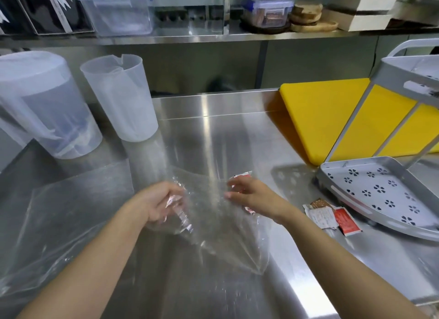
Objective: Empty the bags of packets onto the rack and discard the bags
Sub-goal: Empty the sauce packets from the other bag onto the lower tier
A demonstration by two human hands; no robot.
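A crumpled clear plastic bag (213, 228) lies on the steel counter between my hands. My left hand (161, 203) is closed on its bunched left edge. My right hand (249, 195) holds red and white packets (242, 177) at the bag's right side, with its fingers partly spread. A few loose packets (332, 217) lie on the counter just in front of the grey corner rack (380, 190). The rack's lower shelf with flower-shaped holes carries no packets; its upper shelf (418, 78) is cut off by the right edge.
A second clear bag (59, 223) lies flat at the left. Two translucent jugs (118, 97) stand at the back left. A yellow cutting board (332, 116) lies behind the rack. The shelf above holds containers and boxes.
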